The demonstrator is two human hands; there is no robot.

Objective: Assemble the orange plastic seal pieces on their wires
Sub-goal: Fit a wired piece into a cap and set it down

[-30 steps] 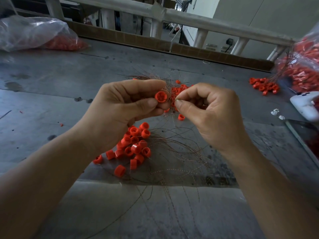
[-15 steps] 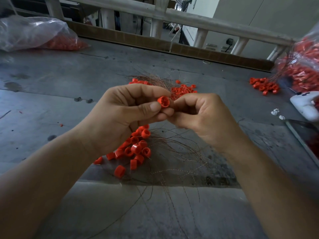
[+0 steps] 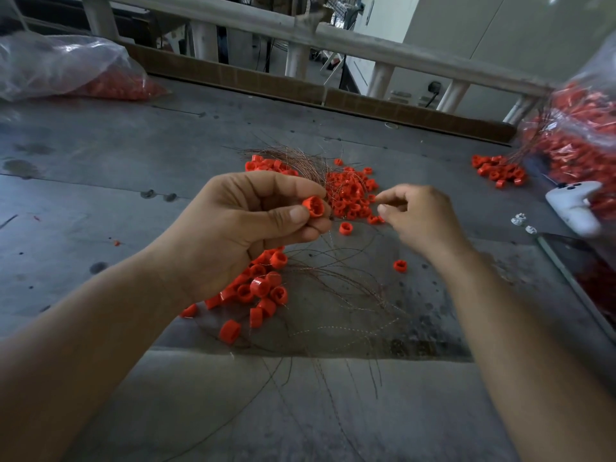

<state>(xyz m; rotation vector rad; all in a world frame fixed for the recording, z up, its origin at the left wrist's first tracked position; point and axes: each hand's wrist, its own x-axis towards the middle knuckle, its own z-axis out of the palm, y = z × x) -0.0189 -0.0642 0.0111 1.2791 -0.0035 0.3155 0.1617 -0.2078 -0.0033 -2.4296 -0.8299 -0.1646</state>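
Observation:
My left hand (image 3: 233, 235) pinches one orange seal piece (image 3: 314, 206) between thumb and forefinger, open end facing me, with a thin wire trailing below the fingers. To its right, my right hand (image 3: 420, 218) hovers with loosely curled fingers, thumb and forefinger slightly apart, nothing visible between them. Its fingertips are just above the far pile of orange pieces (image 3: 350, 195). A nearer pile of orange pieces (image 3: 263, 288) lies under my left wrist. Thin copper wires (image 3: 336, 281) sprawl over the grey table (image 3: 100, 195).
Clear bags of orange parts sit at the far left (image 3: 66, 68) and far right (image 3: 586, 141). A small orange heap (image 3: 500, 170), a white controller (image 3: 573, 208) and a dark flat panel (image 3: 586, 271) lie at the right. Loose single pieces (image 3: 399, 265) dot the table.
My right hand has let go and pulled away rightward from the seal piece. My left hand still pinches that piece and has hardly moved.

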